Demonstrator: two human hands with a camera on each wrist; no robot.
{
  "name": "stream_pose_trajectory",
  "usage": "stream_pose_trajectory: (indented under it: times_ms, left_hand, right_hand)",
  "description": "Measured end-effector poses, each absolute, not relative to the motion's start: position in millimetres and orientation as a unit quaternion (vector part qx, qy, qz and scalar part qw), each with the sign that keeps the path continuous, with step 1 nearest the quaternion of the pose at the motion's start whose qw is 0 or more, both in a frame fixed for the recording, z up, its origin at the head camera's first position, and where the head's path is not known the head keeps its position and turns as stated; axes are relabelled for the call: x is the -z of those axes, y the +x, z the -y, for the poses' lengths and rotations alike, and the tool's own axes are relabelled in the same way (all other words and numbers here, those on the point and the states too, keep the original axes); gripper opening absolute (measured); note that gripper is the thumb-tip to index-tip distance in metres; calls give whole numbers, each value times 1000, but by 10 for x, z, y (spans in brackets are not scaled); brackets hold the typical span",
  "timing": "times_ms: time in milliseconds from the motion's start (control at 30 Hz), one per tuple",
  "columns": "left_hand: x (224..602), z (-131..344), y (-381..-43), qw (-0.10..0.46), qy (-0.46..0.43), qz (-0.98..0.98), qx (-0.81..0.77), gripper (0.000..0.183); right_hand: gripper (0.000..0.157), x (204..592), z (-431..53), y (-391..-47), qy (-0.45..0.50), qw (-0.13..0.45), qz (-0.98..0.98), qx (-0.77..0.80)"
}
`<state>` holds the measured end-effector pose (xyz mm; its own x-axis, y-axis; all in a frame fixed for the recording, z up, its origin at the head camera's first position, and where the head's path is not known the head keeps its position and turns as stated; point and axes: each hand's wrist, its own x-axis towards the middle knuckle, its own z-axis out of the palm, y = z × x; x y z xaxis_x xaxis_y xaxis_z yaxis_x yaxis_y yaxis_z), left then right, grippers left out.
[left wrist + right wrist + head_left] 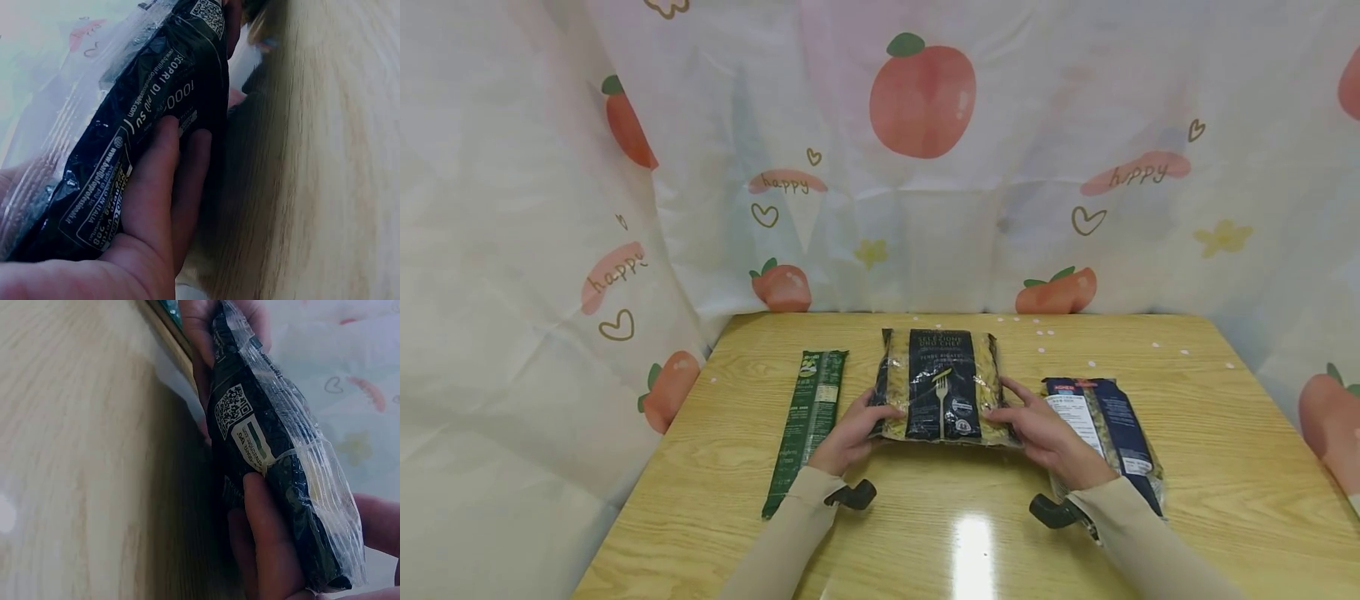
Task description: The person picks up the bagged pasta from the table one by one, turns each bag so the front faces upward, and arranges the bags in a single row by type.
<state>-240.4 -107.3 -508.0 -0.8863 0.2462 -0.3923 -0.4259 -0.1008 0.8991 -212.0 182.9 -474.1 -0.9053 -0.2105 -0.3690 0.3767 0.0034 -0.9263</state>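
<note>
Both hands hold a bag of penne pasta (942, 387), black down the middle with a printed fork and clear at the sides. My left hand (856, 429) grips its left edge, thumb on the front and fingers behind. On the opposite edge, my right hand (1047, 432) grips it the same way. The left wrist view shows fingers (150, 187) spread against the dark back of the bag, close over the wooden table. In the right wrist view, fingers (269, 531) press that printed back near a QR code, with the thumb on the clear side.
A long green spaghetti packet (808, 417) lies on the wooden table (910, 533) to the left. At the right, partly behind the right hand and wrist, lies a blue-and-clear pasta bag (1123, 433) with a white label. A printed curtain (925, 225) hangs behind the table.
</note>
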Motion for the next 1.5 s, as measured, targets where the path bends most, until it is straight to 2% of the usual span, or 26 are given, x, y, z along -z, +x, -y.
stream_pose_trajectory:
  times_ms: [500,1133,1500]
  left_hand:
    - [5093,1048,-2554,223,-53,-635,-737,96]
    - [5048,1077,-2544,225,-70,-683,-692,104]
    - [4912,1172,-2521,178,-25,-776,-604,88]
  right_hand:
    - [94,4741,-1820,-2228,63,200,-686,697]
    - [95,4759,-1813,-2198,51,212,-681,698]
    - [92,4758,-1867,-2126,26,212,-711,670]
